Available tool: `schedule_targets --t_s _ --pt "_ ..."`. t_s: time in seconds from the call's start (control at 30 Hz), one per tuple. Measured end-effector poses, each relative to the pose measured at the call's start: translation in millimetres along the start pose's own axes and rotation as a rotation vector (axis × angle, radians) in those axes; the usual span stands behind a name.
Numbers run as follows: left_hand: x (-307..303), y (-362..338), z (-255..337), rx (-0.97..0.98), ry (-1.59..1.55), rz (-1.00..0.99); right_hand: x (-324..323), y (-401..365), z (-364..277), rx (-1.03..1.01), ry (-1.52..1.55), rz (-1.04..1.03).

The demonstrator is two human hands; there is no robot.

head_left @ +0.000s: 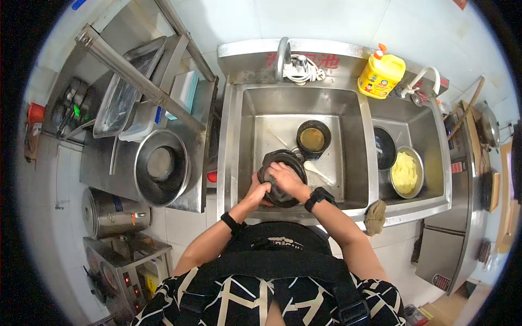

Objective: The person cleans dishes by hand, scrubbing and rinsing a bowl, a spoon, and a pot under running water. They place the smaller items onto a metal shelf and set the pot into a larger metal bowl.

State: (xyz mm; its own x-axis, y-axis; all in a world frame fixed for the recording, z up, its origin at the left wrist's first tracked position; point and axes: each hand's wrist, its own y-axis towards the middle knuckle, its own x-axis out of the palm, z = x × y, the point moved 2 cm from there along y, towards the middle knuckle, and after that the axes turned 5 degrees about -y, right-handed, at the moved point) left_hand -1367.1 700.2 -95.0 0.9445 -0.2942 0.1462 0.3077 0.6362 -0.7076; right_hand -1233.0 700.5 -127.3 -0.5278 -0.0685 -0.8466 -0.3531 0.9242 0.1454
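Over the front of the large sink basin, a round black bowl (pixel 283 202) is tilted between my two hands. My left hand (pixel 256 193) grips its left side, the thumb on the rim and the fingers around the outside. Inside the bowl my right hand (pixel 288 180) presses down with bent fingers; what lies under them, dark and greyish, cannot be made out. Just behind stands a smaller black pot (pixel 314 140) with brownish liquid in it. A white spoon (pixel 319 171) rests on the basin floor to the right of the bowl.
The right basin holds a dark bowl (pixel 385 148) and a metal bowl of yellow slices (pixel 405 173). A yellow detergent bottle (pixel 381 75) stands behind, beside the faucet (pixel 282 58). A brownish cloth (pixel 375 217) hangs over the front edge. Left, a steel bowl (pixel 182 179) sits on a shelf.
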Motion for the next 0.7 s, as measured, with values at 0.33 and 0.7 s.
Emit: schedule_targets --t_s 0.33,0.7 --pt "-16.7 32.0 -16.2 -0.174 -0.257 0.073 -1.8 -33.1 2.4 0.172 0.657 -0.579" --pt "8.5 61.5 -6.9 -0.233 -0.058 -0.24 16.1 -64.0 98.0 0.409 0.452 -0.596"
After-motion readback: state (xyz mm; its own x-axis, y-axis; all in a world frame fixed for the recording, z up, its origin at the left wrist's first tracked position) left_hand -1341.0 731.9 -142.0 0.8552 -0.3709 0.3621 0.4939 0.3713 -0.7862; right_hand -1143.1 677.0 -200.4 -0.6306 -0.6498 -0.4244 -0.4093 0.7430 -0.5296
